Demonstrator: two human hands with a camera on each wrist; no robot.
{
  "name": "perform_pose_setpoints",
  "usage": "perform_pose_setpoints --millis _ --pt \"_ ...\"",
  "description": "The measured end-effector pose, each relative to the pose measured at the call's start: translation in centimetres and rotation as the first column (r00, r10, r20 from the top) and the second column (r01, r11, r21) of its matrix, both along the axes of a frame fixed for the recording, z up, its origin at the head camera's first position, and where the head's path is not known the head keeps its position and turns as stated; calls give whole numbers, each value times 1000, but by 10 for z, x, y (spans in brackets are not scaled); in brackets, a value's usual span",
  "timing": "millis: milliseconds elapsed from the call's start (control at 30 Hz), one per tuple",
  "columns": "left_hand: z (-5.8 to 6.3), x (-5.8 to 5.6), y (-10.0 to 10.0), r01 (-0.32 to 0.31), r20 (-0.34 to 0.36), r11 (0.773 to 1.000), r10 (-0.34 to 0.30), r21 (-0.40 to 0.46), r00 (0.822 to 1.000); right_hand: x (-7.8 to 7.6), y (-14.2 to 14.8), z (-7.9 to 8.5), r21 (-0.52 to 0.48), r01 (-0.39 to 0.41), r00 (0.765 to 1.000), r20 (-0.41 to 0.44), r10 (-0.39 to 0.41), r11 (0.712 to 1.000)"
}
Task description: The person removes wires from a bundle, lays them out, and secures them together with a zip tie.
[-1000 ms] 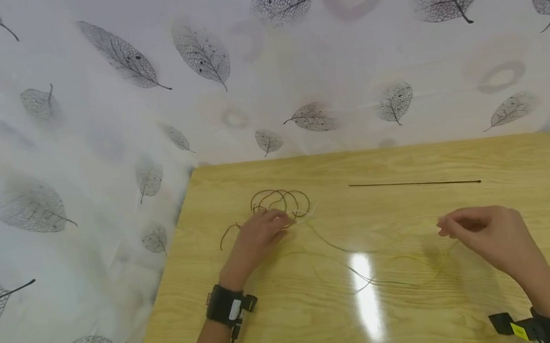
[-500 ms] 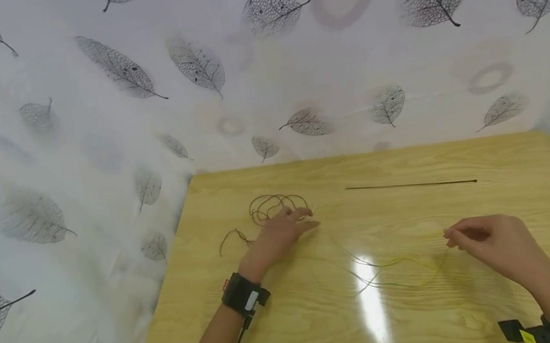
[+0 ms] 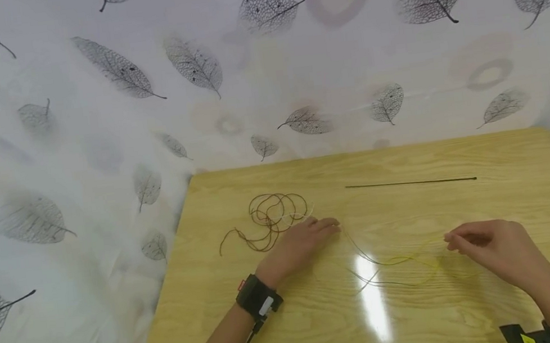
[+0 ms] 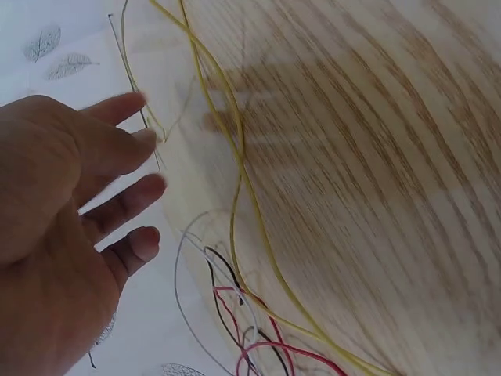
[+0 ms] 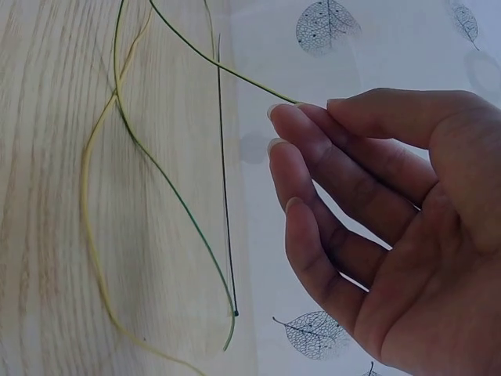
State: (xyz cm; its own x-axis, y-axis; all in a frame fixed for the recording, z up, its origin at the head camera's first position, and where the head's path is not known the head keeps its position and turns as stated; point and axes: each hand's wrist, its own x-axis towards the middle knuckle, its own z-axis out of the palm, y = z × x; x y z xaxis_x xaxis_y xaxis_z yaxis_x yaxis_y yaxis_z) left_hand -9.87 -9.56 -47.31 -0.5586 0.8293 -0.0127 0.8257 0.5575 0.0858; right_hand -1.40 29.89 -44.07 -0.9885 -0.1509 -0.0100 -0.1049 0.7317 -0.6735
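My right hand [image 3: 500,253] pinches a thin green-and-yellow wire [image 5: 235,72] between thumb and index finger, above the table's right side. The wire curves away to the left, and one of its lengths has a green free end in the right wrist view. Yellow wires [image 4: 239,149] cross beside my left hand [image 3: 304,244], which lies low over the table with its fingers extended and slightly spread. Its fingertips are close to a wire; whether they touch it I cannot tell. Behind that hand lies a loose tangle of red, black and white wires [image 4: 274,343].
A long thin black strip with a small knob at one end [image 3: 411,182] lies toward the back of the wood-grain table [image 3: 236,184]. Leaf-patterned white sheeting [image 3: 232,108] hangs behind the table and along its left. Bright glare [image 3: 373,301] marks the table's middle.
My left hand has moved right and nearer, away from the tangle, uncovering it. The right hand keeps its pinch on the wire and shifts only slightly.
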Motion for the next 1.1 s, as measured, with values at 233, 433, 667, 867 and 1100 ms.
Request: perform_pose_setpoints --millis 233,433,667,867,1100 --pt "-2 6 10 65 27 998 -64 -11 998 -4 -6 5 -10 -4 999 -32 4 1000" --pt "-4 10 0 13 -62 1000 -14 -15 998 0 5 4 18 49 997 -56 -48 999" --pt "3 4 -33 -93 -73 988 102 119 992 13 31 -1 86 162 987 -17 -161 983" --pt "5 9 -68 -204 -14 949 213 239 977 24 49 -8 110 234 971 25 -238 966" --pt "0 24 -92 -333 62 925 327 181 943 25 57 -20 168 182 965 158 -209 969"
